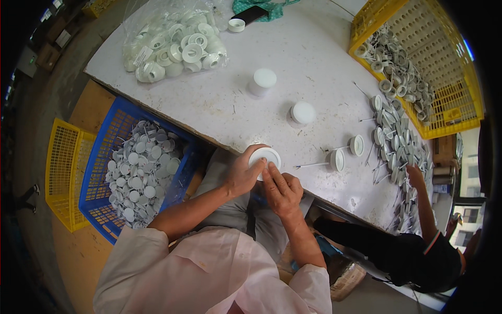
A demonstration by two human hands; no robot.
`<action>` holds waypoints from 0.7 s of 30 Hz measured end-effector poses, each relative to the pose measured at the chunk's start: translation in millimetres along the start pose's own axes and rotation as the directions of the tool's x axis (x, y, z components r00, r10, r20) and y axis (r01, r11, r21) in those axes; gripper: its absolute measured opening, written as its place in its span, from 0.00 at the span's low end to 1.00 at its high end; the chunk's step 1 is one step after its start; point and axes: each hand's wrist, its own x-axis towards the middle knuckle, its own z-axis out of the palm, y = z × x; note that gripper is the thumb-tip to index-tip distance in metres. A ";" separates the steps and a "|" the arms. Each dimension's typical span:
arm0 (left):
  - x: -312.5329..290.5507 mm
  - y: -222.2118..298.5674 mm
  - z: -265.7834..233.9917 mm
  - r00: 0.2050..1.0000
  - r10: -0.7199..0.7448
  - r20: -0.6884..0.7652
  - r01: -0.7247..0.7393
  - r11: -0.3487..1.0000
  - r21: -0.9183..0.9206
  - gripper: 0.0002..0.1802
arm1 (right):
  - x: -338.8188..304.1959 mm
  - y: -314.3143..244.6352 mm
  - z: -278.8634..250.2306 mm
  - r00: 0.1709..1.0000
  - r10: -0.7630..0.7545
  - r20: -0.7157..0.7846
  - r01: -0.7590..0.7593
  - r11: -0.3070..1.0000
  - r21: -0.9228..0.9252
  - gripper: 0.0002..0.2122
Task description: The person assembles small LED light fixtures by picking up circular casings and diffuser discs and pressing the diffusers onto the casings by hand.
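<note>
The left hand (241,175) covers the white cap's (265,157) near left edge; its underside is hidden.

A worn white table (308,57) filled the frame's upper middle; grey concrete floor (36,125) ran down the left, and a bright window (468,214) showed at lower right.
</note>
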 end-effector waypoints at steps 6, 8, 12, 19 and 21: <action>-4.5 -0.4 -7.5 0.996 -0.089 -0.006 0.089 0.995 -0.038 0.17 | -0.7 -3.7 8.7 1.000 -0.004 -0.003 0.004 0.998 0.058 0.18; -7.4 -0.2 -10.9 0.995 -0.102 -0.006 0.102 0.992 -0.075 0.19 | -0.7 -3.6 3.8 0.999 0.017 0.032 -0.021 0.993 0.114 0.17; -40.8 -6.1 -65.1 0.985 -0.136 -0.102 0.108 0.965 -0.240 0.27 | -18.1 23.9 -25.9 0.971 0.222 -0.083 -0.224 0.974 -0.018 0.20; -108.4 -112.6 -218.1 0.678 -0.439 -0.590 0.375 0.897 -0.235 0.22 | -78.6 133.2 -56.2 0.584 0.803 -0.120 -0.808 0.589 0.015 0.36; -148.4 -211.3 -294.4 0.560 -0.455 -0.693 0.450 0.869 -0.207 0.24 | -76.5 140.9 -52.4 0.447 0.894 -0.019 -0.879 0.443 0.179 0.37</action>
